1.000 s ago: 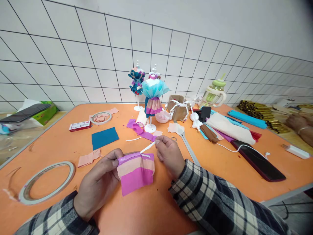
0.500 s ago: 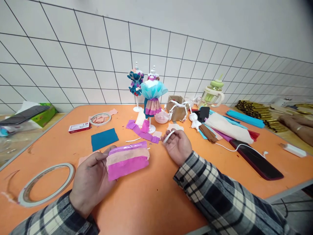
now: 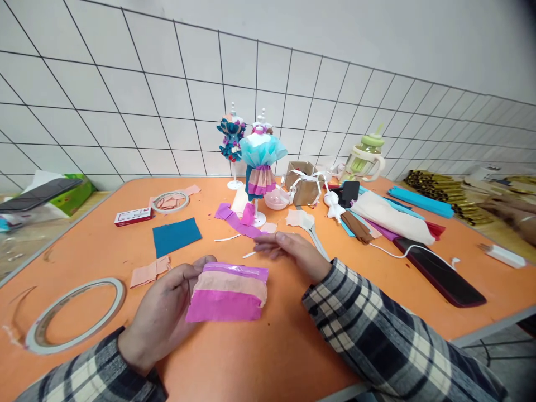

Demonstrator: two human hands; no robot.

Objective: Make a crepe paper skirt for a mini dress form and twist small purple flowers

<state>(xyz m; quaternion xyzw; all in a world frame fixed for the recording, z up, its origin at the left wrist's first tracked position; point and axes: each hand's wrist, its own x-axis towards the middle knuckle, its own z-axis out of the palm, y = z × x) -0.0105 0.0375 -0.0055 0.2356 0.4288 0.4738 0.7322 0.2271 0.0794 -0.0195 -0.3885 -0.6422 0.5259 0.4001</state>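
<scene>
My left hand (image 3: pixel 165 315) is closed on a layered strip of crepe paper (image 3: pixel 228 293), with its thumb and fingers at the left end. The strip has magenta and peach bands and a shiny purple top edge. To the right, my right hand (image 3: pixel 293 251) hovers above the table, palm down and fingers stretched out, and I see nothing in it. A small white strip (image 3: pixel 248 255) lies by its fingertips. Beyond those fingers is a purple paper strip (image 3: pixel 238 222). A grey two-armed tool (image 3: pixel 316 240) is partly hidden behind this hand.
Two small dress forms (image 3: pixel 262 151) stand at the back, beside a cardboard box (image 3: pixel 304 190) and a bottle (image 3: pixel 366 159). Tape rings (image 3: pixel 117 296), blue paper (image 3: pixel 176 237) and peach paper (image 3: pixel 149 271) lie left. A phone (image 3: pixel 438 273) and paper rolls (image 3: pixel 391 218) lie right.
My right hand has turned palm down and moved slightly left; the white strip seen in it is no longer visible there. My left hand has shifted the paper strip right and tilted it flatter.
</scene>
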